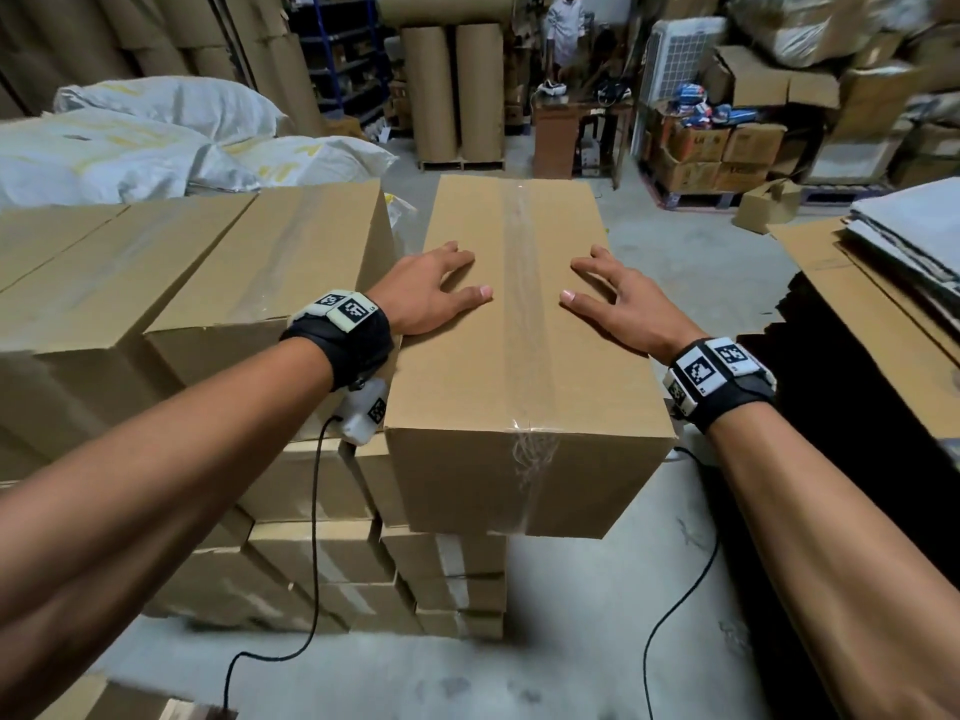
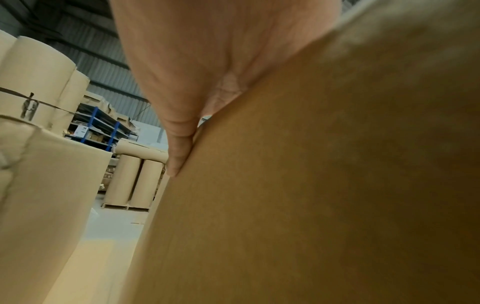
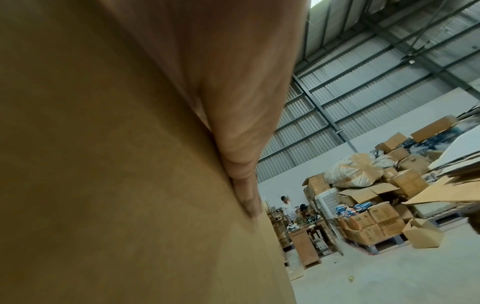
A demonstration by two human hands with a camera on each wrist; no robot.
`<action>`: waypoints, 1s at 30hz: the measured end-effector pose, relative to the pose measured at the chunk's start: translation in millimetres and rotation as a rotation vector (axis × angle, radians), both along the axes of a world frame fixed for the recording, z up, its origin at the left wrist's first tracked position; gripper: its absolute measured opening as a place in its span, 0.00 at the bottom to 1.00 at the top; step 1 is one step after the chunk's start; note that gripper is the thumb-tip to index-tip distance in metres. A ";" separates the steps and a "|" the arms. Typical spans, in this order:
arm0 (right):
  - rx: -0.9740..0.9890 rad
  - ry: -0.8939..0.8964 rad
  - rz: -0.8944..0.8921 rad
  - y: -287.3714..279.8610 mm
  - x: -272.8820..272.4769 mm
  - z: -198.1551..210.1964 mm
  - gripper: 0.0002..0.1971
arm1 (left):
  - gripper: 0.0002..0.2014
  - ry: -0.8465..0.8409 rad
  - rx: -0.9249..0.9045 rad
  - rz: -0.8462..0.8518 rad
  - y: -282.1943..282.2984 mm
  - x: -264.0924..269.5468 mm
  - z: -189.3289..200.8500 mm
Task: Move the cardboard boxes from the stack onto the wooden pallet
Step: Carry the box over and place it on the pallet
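Both hands are lying flat on the top of one taped box (image 1: 519, 324), the left hand (image 1: 431, 293) on the near-left part of the lid and the right hand (image 1: 618, 304) on the near-right, either side of the tape seam. Fingers are spreading out straight; neither grip is closing round anything, and the wrist views are showing each palm pressing against cardboard. The box is sitting at the right end of the stack (image 1: 218, 283), its near end jutting out past the lower boxes (image 1: 447, 574) and hanging over the floor (image 1: 597, 641).

As for progress, this box is looking like the one in hand, but it is not yet lifted: it is resting on the stack and nothing is gripping its sides or bottom. Many boxes are waiting beside and beneath it, so most of the work seems to be ahead. The pallet meant to receive them is not showing in any view, so how many are already moved cannot be told. To the right, flat cardboard sheets (image 1: 883, 283) are lying in a pile, well apart from the hands.
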State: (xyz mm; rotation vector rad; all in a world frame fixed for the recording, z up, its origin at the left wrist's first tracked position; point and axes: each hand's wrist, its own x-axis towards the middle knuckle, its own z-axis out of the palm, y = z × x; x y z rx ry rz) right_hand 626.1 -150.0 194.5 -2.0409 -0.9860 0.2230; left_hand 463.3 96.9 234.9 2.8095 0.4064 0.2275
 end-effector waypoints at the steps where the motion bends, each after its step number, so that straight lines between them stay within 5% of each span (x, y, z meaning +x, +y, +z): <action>1: -0.011 -0.016 -0.010 -12.3 -16.0 0.5 0.35 | 0.39 -0.005 -0.005 -0.005 -11.2 -14.0 -1.5; 17: -0.075 -0.022 -0.066 -194.1 -271.6 -25.4 0.40 | 0.38 -0.052 -0.101 -0.056 -176.8 -260.5 -44.2; 30: -0.127 -0.017 0.015 -310.9 -380.8 -87.3 0.36 | 0.37 -0.065 -0.201 0.080 -307.1 -387.6 -114.5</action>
